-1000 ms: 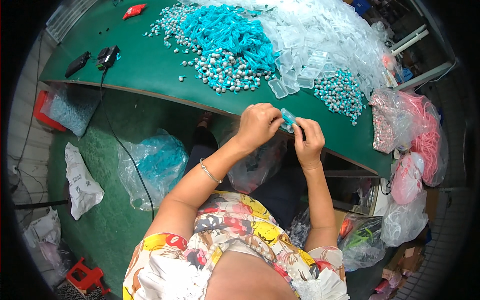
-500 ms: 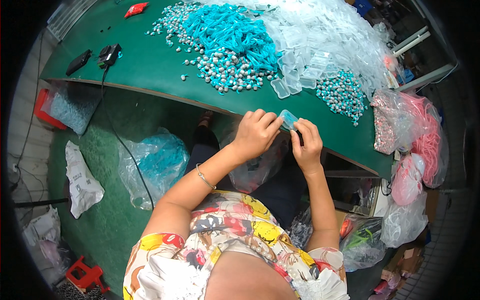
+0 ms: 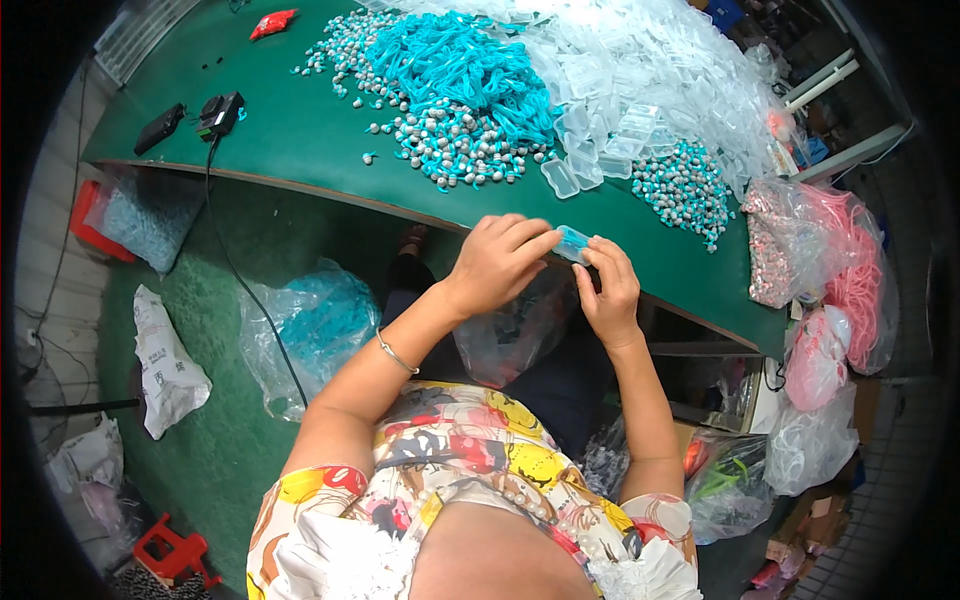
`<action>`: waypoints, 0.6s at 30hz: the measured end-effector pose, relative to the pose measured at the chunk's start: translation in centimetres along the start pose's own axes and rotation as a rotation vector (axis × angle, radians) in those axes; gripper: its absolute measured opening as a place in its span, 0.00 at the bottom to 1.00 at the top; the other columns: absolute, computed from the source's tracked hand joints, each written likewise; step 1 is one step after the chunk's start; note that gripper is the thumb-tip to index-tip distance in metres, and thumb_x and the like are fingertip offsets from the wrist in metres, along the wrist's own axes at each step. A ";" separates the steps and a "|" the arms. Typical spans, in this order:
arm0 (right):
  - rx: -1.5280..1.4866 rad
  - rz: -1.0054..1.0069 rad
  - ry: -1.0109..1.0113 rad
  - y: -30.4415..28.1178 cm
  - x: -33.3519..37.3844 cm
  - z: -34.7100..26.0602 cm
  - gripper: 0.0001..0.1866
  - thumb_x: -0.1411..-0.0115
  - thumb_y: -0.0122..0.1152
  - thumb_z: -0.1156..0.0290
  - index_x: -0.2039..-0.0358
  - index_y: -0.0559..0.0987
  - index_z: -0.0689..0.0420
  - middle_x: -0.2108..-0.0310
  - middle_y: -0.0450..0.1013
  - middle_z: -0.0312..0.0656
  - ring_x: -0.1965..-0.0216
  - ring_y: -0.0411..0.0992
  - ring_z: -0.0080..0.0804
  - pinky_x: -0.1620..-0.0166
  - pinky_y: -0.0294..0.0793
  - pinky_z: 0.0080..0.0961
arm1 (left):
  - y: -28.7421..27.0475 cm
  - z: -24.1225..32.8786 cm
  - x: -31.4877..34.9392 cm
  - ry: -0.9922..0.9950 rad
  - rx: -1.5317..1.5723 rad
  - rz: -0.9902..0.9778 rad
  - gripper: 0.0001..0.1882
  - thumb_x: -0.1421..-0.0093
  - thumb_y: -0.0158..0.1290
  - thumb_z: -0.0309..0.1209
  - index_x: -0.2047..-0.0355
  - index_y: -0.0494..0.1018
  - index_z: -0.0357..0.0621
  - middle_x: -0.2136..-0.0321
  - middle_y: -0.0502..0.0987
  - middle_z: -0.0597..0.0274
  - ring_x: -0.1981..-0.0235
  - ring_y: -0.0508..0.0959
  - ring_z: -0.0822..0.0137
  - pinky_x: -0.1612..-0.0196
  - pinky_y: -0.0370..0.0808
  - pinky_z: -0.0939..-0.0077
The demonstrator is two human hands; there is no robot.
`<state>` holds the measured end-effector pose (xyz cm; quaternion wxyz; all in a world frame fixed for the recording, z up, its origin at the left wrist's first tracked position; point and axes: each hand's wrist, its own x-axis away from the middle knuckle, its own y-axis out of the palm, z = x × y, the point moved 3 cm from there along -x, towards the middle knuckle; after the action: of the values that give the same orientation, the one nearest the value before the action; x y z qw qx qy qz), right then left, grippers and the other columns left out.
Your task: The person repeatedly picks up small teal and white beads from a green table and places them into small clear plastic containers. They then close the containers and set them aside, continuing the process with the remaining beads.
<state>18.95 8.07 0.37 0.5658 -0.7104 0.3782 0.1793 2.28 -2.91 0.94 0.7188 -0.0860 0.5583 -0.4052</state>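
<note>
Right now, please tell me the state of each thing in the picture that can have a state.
small clear case: held by both hands at the table edge; open or shut cannot be told.
left hand: closed on the case.
right hand: fingers pinching the case.
empty clear cases: heaped loose on the green table.
turquoise cords: tangled pile.
bag at the lap: open.

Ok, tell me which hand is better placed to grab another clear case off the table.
Right hand, probably: the clear cases lie just beyond it, while the left hand grips the small case.
</note>
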 end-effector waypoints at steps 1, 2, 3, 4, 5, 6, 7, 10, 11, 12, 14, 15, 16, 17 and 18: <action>-0.004 0.004 -0.001 0.1 0.2 0.1 0.15 0.51 0.69 0.81 0.61 0.78 0.60 0.57 0.76 0.48 0.52 0.76 0.50 0.51 0.76 0.42 | -0.2 0.4 -0.9 0.004 -0.018 0.023 0.23 0.51 0.63 0.25 0.53 0.76 0.44 0.56 0.78 0.60 0.58 0.78 0.57 0.58 0.71 0.62; -0.007 0.009 -0.002 0.3 0.4 0.2 0.16 0.51 0.70 0.81 0.61 0.78 0.60 0.57 0.75 0.49 0.52 0.76 0.50 0.51 0.76 0.42 | 0.2 0.2 -1.0 0.020 -0.021 0.001 0.22 0.51 0.63 0.26 0.53 0.76 0.44 0.56 0.78 0.61 0.58 0.78 0.58 0.58 0.71 0.63; -0.008 0.013 -0.006 0.3 0.3 0.3 0.16 0.52 0.70 0.81 0.61 0.78 0.60 0.57 0.75 0.49 0.52 0.76 0.51 0.51 0.76 0.42 | 0.8 -0.2 -1.1 0.038 -0.023 -0.018 0.22 0.51 0.63 0.27 0.53 0.76 0.45 0.56 0.77 0.61 0.58 0.77 0.59 0.59 0.71 0.64; -0.006 0.018 -0.014 0.2 0.2 0.3 0.17 0.52 0.70 0.81 0.61 0.78 0.60 0.57 0.75 0.48 0.53 0.76 0.50 0.51 0.76 0.41 | 1.4 -0.4 -1.1 0.056 -0.025 -0.036 0.22 0.51 0.63 0.29 0.53 0.75 0.45 0.55 0.77 0.62 0.58 0.77 0.60 0.59 0.71 0.66; -0.004 0.023 -0.023 0.2 0.1 0.1 0.17 0.52 0.70 0.81 0.60 0.78 0.60 0.58 0.75 0.48 0.53 0.76 0.50 0.51 0.77 0.41 | 1.6 -0.7 -0.9 0.054 -0.002 -0.033 0.21 0.50 0.63 0.29 0.54 0.75 0.45 0.55 0.77 0.61 0.58 0.77 0.59 0.59 0.71 0.65; -0.004 0.029 -0.028 0.3 0.1 -0.1 0.17 0.52 0.70 0.81 0.60 0.78 0.60 0.58 0.75 0.48 0.53 0.76 0.50 0.52 0.77 0.41 | 1.7 -0.9 -0.6 0.051 0.022 -0.035 0.21 0.49 0.63 0.30 0.54 0.75 0.44 0.56 0.77 0.60 0.59 0.77 0.59 0.59 0.70 0.65; -0.012 0.032 -0.037 0.3 0.1 -0.1 0.18 0.52 0.70 0.81 0.59 0.78 0.60 0.59 0.75 0.48 0.54 0.76 0.49 0.52 0.77 0.40 | 1.7 -1.0 -0.4 0.048 0.045 -0.036 0.20 0.49 0.63 0.30 0.54 0.75 0.44 0.56 0.77 0.59 0.60 0.77 0.59 0.59 0.70 0.65; -0.076 0.020 -0.022 0.4 -0.2 -0.6 0.17 0.50 0.69 0.80 0.58 0.78 0.60 0.61 0.75 0.48 0.58 0.76 0.47 0.56 0.77 0.37 | 1.6 -0.7 0.2 0.027 0.093 -0.025 0.16 0.45 0.61 0.31 0.56 0.75 0.42 0.59 0.76 0.57 0.61 0.77 0.56 0.59 0.71 0.64; -0.118 0.002 0.012 0.3 -0.3 -0.9 0.16 0.49 0.69 0.79 0.58 0.79 0.61 0.62 0.75 0.47 0.60 0.76 0.46 0.58 0.77 0.36 | 1.5 -0.6 0.3 -0.004 0.139 -0.017 0.15 0.44 0.61 0.31 0.58 0.75 0.41 0.61 0.75 0.56 0.62 0.76 0.55 0.60 0.72 0.63; -0.159 -0.018 0.046 0.2 -0.5 -1.2 0.15 0.48 0.68 0.79 0.58 0.79 0.61 0.63 0.75 0.47 0.61 0.76 0.45 0.60 0.77 0.34 | 1.4 -0.4 0.4 -0.037 0.188 -0.008 0.13 0.43 0.60 0.31 0.59 0.75 0.40 0.63 0.75 0.55 0.64 0.76 0.53 0.61 0.72 0.62; -0.266 -0.083 0.150 0.1 -1.1 -1.6 0.12 0.46 0.66 0.79 0.60 0.79 0.62 0.64 0.75 0.48 0.65 0.75 0.44 0.63 0.75 0.32 | 1.0 -0.6 0.3 -0.109 0.285 -0.025 0.11 0.42 0.59 0.30 0.61 0.74 0.39 0.65 0.74 0.54 0.65 0.76 0.51 0.62 0.73 0.61; -0.316 -0.116 0.202 0.1 -1.4 -1.7 0.11 0.45 0.66 0.79 0.60 0.80 0.62 0.65 0.75 0.49 0.66 0.75 0.43 0.64 0.75 0.30 | 0.6 -0.7 0.1 -0.148 0.337 -0.048 0.11 0.41 0.59 0.31 0.62 0.74 0.38 0.66 0.73 0.53 0.66 0.76 0.50 0.63 0.73 0.61; -0.339 -0.136 0.226 0.1 -1.7 -1.8 0.09 0.44 0.65 0.78 0.61 0.80 0.62 0.65 0.75 0.48 0.67 0.75 0.43 0.65 0.74 0.30 | 0.5 -0.8 0.1 -0.187 0.388 -0.072 0.11 0.41 0.59 0.31 0.63 0.73 0.37 0.67 0.72 0.53 0.67 0.75 0.49 0.64 0.73 0.60; -0.361 -0.157 0.250 0.2 -1.9 -1.9 0.08 0.43 0.64 0.77 0.62 0.80 0.62 0.65 0.75 0.48 0.68 0.74 0.42 0.65 0.73 0.30 | 0.4 -1.0 0.3 -0.206 0.397 -0.064 0.11 0.41 0.59 0.30 0.63 0.73 0.37 0.68 0.73 0.52 0.68 0.76 0.49 0.65 0.74 0.61; -0.383 -0.176 0.271 0.3 -2.3 -1.9 0.07 0.42 0.63 0.76 0.63 0.80 0.62 0.66 0.75 0.47 0.68 0.74 0.41 0.66 0.73 0.30 | 0.2 -1.3 0.4 -0.222 0.405 -0.053 0.11 0.41 0.60 0.30 0.63 0.74 0.36 0.68 0.73 0.51 0.69 0.76 0.49 0.66 0.74 0.61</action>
<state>16.91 7.03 2.26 0.3785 -0.8524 0.3465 0.1008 1.26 -2.64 0.11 0.7674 0.0013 0.3806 -0.5160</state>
